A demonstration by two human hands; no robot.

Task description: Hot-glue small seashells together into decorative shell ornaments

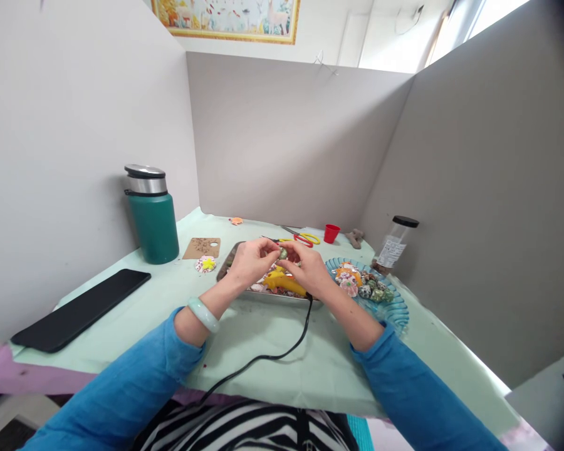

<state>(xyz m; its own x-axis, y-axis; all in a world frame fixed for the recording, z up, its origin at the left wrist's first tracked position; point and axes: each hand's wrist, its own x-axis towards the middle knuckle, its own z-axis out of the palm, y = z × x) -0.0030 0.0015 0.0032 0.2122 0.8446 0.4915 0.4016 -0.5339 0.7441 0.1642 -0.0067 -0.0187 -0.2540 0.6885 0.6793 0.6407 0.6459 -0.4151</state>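
Note:
Between the fingertips of both hands is a small green speckled shell (282, 254), held above the metal tray (263, 298). My left hand (250, 262) pinches it from the left, a pale green bangle (203, 314) on its wrist. From the right, my right hand (311, 268) closes its thumb and fingers on the same shell. Below them a yellow glue gun (283, 283) lies in the tray among small shell pieces, its black cord (282, 356) running to the table's front edge. A blue ribbed plate (401, 307) with several speckled shells (378, 290) stands beside my right forearm.
On the left are a green bottle (153, 227), a black phone-like slab (82, 308), a brown card (202, 248) and a round piece with a yellow star (206, 264). Scissors (305, 238), a red cup (331, 233) and a clear jar (395, 245) stand behind. Grey partitions (286, 138) enclose the table.

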